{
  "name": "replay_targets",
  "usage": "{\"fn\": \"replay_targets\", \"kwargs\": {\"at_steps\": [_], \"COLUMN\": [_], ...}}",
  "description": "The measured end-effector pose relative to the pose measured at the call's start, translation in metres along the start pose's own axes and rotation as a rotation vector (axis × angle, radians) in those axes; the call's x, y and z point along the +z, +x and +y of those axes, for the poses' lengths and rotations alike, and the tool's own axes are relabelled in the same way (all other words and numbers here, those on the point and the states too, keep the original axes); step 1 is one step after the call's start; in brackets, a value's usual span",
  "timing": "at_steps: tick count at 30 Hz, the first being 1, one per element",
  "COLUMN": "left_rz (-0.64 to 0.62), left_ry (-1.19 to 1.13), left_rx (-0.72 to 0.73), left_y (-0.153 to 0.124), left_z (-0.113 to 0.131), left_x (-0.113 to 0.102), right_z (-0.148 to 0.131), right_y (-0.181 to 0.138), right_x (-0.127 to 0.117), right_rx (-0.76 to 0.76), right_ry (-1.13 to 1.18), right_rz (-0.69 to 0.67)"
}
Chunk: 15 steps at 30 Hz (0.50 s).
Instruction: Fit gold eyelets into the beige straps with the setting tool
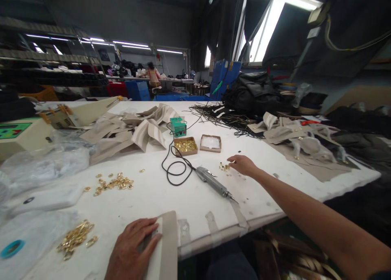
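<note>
My left hand [132, 249] is at the front edge of the table, gripping a flat beige panel [169, 239] with a paler strip along it. Small dark marks show between its thumb and fingers. Farther off, my right hand [243, 166] reaches over the table with fingers stretched towards a small scatter of gold-coloured metal pieces [225, 167]; nothing is visible in it. Between the hands lies a grey electric screwdriver [212, 181], its tip pointing to the front right. Its black cord [167, 172] loops back towards a green power box [178, 126].
Behind the screwdriver stand a box of small gold parts [185, 145] and a box with white contents [210, 143]. Gold clasps [117, 182] and another gold pile [76, 235] lie left. Beige pieces [146, 129] heap behind; more beige straps [293, 133] lie right. A person [153, 75] is far back.
</note>
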<state>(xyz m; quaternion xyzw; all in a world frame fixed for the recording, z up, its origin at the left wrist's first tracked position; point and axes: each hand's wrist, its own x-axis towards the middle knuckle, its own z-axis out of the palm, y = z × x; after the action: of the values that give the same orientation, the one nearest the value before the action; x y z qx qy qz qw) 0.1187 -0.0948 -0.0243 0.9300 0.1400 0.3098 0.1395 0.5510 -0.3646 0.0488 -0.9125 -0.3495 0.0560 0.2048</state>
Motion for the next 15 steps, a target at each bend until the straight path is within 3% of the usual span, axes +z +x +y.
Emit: {"fn": "replay_targets", "kwargs": {"at_steps": [6,11,15], "left_rz": [0.016,-0.028,-0.018], "left_ry": [-0.015,-0.034,-0.051], "left_rx": [0.004,-0.020,-0.020], "left_y": [0.005,0.004,0.005], "left_z": [0.004,-0.001,-0.001], "left_x": [-0.001,0.004,0.005], "right_z": [0.004,0.015,0.014], "right_y": [-0.041,-0.093,-0.139], "right_x": [0.018,0.006,0.014], "right_rx": [-0.126,-0.014,0.012], "right_ry": [-0.004,-0.002,0.024], "right_rz": [0.011,0.156,0.076]}}
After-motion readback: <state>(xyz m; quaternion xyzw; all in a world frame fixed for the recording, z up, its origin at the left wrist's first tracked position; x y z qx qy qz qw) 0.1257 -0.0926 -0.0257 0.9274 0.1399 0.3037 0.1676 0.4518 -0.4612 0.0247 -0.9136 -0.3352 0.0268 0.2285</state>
